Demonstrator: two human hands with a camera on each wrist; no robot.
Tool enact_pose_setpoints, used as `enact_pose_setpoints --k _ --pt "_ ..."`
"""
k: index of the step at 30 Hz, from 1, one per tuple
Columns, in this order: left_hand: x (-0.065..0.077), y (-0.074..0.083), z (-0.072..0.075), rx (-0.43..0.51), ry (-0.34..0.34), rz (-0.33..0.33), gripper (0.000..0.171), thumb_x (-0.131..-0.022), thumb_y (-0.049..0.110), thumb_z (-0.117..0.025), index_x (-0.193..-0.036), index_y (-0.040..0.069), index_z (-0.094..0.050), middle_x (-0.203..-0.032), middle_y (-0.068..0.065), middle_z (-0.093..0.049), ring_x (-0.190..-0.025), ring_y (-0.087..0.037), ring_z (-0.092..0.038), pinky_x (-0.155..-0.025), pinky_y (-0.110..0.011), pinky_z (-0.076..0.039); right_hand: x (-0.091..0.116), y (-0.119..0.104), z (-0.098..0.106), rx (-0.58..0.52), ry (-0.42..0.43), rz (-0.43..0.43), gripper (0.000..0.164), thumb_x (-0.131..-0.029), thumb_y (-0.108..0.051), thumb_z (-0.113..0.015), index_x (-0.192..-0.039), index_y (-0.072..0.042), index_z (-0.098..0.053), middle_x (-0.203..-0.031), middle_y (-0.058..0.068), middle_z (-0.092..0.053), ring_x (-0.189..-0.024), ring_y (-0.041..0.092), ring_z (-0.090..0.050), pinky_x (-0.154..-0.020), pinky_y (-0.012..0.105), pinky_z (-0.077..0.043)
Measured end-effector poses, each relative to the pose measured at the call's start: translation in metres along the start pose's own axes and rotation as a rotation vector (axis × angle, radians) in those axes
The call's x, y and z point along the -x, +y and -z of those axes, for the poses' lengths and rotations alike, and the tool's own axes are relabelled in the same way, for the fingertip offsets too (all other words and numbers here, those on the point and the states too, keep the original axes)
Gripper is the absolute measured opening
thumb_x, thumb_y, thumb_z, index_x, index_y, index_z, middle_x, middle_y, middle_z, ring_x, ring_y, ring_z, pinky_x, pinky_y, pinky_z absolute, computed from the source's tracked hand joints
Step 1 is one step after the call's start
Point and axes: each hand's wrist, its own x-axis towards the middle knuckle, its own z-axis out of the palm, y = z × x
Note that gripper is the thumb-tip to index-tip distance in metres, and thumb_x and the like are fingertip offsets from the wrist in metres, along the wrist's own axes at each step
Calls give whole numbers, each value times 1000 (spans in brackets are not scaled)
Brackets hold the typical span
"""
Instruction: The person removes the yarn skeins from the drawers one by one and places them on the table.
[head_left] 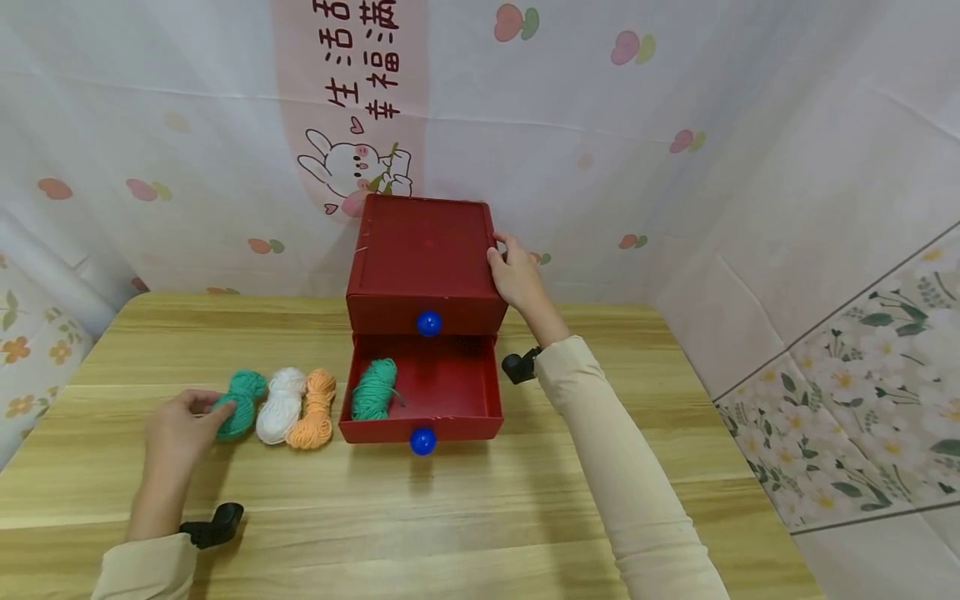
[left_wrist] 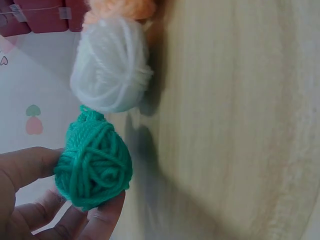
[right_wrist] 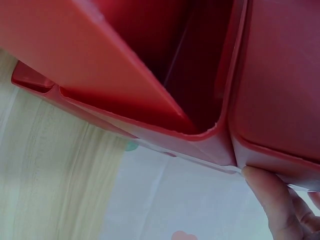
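Note:
My left hand [head_left: 183, 425] pinches a green yarn skein [left_wrist: 95, 165] between thumb and fingers at the left of the table. Right beside it lies a white yarn skein [head_left: 282, 407], then an orange yarn skein [head_left: 312, 408]. A red two-tier drawer box [head_left: 427, 250] stands at the back, its lower drawer [head_left: 450, 392] pulled out. Inside that drawer, at the left, lies another green yarn skein [head_left: 375, 390]. My right hand [head_left: 517, 271] rests against the box's upper right side, fingers along the wall; in the right wrist view part of it is cut off.
Blue round knobs [head_left: 429, 323] stick out from both drawer fronts; the upper drawer is closed. Behind the box hangs a printed cloth [head_left: 562, 167]. A black wrist-camera mount [head_left: 521, 367] sits under the right forearm. The wooden table [head_left: 375, 533] extends toward me.

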Motion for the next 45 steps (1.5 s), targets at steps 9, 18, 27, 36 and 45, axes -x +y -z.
enact_pose_setpoints --k 9,18,27,36,45 --pt "-2 -1 -4 -23 -67 1 41 -92 25 -56 -110 -12 -55 -99 -32 -59 -82 -37 -58 -56 -26 -39 0 0 0 4 1 -7 47 -101 -29 -33 -146 -15 -29 -124 16 -55 -107 28 -54 -91 43 -45" --pt "0 1 -2 -34 -145 -1 50 -93 33 -52 -115 -11 -50 -106 -35 -56 -83 -38 -59 -54 -27 -42 0 1 0 4 -1 -1 48 -101 -29 -33 -146 -14 -28 -124 16 -55 -109 28 -53 -91 43 -45" --pt "2 0 4 -17 -171 3 54 -97 37 -43 -125 -9 -44 -116 -37 -51 -100 -50 -51 -71 -49 -46 0 0 0 2 -5 2 48 -101 -29 -33 -146 -15 -28 -124 16 -55 -107 27 -55 -90 42 -46" --pt "7 17 14 -25 -79 -84 51 -97 36 -43 -126 -6 -46 -113 -33 -55 -98 -48 -54 -63 -39 -44 0 0 0 7 1 3 48 -101 -29 -33 -146 -15 -28 -123 16 -56 -105 27 -56 -90 42 -46" --pt "19 57 24 -7 -9 -190 47 -96 33 -48 -126 -2 -50 -113 -29 -58 -97 -43 -56 -66 -43 -46 0 0 0 0 2 4 48 -101 -30 -33 -146 -15 -28 -124 16 -56 -107 27 -56 -90 42 -46"
